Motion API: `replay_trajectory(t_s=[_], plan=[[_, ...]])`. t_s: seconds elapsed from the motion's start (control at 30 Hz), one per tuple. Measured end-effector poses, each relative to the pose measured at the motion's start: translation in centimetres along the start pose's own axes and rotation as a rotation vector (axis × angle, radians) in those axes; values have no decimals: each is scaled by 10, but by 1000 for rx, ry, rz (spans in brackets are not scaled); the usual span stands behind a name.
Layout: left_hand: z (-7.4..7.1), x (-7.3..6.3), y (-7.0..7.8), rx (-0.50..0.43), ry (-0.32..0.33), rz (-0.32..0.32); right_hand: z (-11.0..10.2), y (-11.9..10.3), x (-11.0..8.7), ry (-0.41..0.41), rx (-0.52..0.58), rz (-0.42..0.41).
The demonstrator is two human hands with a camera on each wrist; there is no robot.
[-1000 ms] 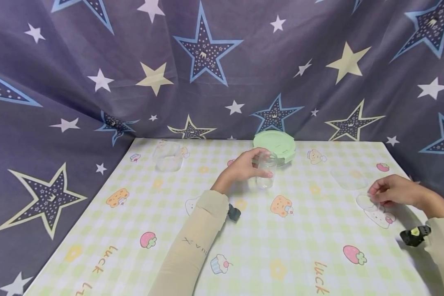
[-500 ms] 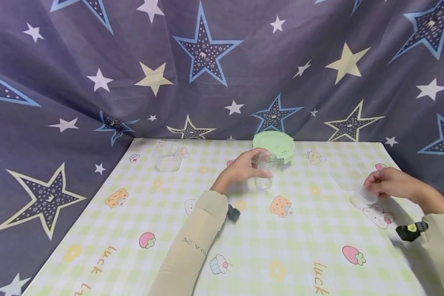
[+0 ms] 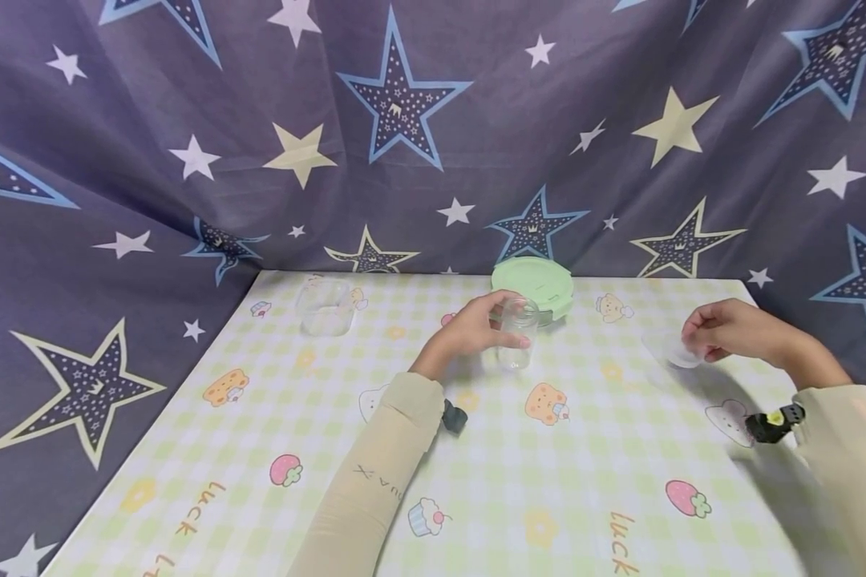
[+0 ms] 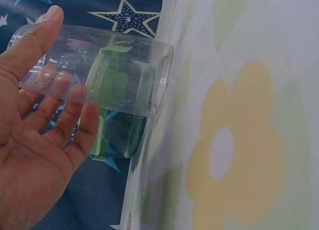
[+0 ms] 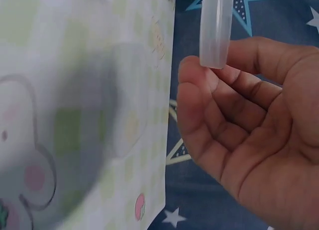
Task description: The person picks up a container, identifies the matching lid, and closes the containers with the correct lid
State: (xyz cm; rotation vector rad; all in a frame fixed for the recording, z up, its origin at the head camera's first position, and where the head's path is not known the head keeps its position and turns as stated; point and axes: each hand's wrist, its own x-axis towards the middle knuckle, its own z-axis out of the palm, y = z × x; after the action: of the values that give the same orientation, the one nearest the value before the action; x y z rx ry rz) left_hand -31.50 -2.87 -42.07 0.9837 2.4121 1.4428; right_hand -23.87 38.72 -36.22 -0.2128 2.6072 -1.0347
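Observation:
My left hand grips a clear, empty-looking jar, thumb on one side and fingers curled round the other. The jar stands upright on the table, its open mouth facing up. Over the right part of the table, my right hand pinches a small translucent round lid between thumb and fingers. In the right wrist view, the lid hangs edge-on above the tabletop. Just beyond it lies a thin, flat clear piece, rounded at the corners and faint against the cloth.
Behind the jar stands a food container with a light green lid. A clear plastic container sits at the back left. The table has a green-checked cloth, and a dark star-patterned curtain hangs along its back edge.
My right hand has moved away from the table's right side, leftward and farther back, carrying the lid. The left hand and jar have stayed in place.

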Motion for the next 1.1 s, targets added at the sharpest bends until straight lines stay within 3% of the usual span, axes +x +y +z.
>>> replay_trajectory(t_s=[0.7,1.1], plan=[[1,0,2,-6,-10,-10,26,-48,49,197,262,-126],[1,0,-1,-11,-7,-1,51,-82,73,279,461,-136]])
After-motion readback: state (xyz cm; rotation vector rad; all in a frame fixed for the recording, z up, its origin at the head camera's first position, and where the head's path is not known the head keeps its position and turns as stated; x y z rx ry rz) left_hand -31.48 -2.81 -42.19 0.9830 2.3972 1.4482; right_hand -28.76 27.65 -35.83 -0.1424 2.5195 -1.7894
